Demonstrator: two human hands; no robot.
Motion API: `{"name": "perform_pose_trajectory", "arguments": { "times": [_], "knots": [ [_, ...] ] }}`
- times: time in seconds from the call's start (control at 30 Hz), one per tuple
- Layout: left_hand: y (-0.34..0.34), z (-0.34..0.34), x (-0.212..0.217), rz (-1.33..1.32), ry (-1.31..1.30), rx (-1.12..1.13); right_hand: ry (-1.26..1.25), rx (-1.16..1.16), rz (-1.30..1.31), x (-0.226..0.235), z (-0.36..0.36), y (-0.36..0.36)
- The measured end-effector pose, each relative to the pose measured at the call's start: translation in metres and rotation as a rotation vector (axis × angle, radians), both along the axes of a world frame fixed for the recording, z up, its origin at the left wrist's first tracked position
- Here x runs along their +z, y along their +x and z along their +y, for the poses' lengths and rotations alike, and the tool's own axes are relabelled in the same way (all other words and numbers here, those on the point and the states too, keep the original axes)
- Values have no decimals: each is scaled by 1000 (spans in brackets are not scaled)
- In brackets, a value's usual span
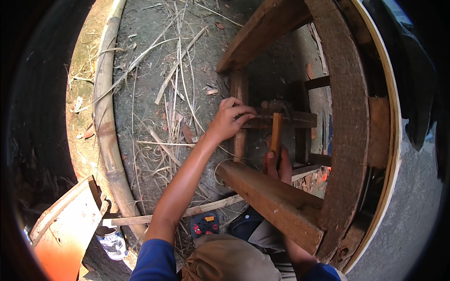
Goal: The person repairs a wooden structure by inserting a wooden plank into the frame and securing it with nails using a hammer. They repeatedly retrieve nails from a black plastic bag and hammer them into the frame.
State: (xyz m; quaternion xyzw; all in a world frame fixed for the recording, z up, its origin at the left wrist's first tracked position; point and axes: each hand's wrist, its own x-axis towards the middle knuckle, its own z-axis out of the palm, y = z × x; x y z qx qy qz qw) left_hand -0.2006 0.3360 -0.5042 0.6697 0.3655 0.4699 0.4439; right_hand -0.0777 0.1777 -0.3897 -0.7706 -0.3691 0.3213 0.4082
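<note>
Beside a brown wooden frame [344, 93] with legs and cross rails, my left hand [230, 119] reaches to a short wooden rail [302, 120]. Its thumb and fingertips are pinched together at the rail's left end; what lies between them is too small to make out. Just right of it, my right hand [281, 165] grips a hammer by its wooden handle [277, 133], which points up. The dark head lies in shade by the rail. A thick slanting leg [272, 199] of the frame hides part of my right forearm.
Split strips and fibres [178, 70] litter the dark ground. A bamboo pole [107, 126] runs along the left. At lower left stand a can [112, 242] and an orange-and-white board [65, 229]. A thin bamboo strip [211, 206] crosses near my feet.
</note>
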Motion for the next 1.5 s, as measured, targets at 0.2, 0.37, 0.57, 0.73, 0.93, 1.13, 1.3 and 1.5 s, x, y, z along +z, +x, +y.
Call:
{"name": "perform_pose_trajectory", "arguments": {
  "times": [0.2, 0.37, 0.57, 0.73, 0.93, 1.13, 1.3, 1.5],
  "knots": [
    [0, -2, -3, -10, 3, 38, -142, 325, -22, -7, 44, 48],
    [4, -5, 0, 10, 55, 59, -25, 411, -300, -11, 93, 66],
    [3, -10, -6, -69, -55, 35, -148, 477, -193, -1, 87, 56],
    [3, -18, 1, -262, -122, 76, -240, 429, -193, 2, 66, 48],
    [9, -36, 39, -642, -281, -55, -87, 475, -130, 2, 64, 28],
    [11, -42, 66, -928, -503, -125, 64, 593, -179, 8, 68, 13],
    [12, -51, 63, -819, -406, 0, 51, 620, -144, 6, 60, 15],
    [-9, -39, 67, -916, -414, 177, 116, 218, 93, 9, 39, 33]
  ]
}}
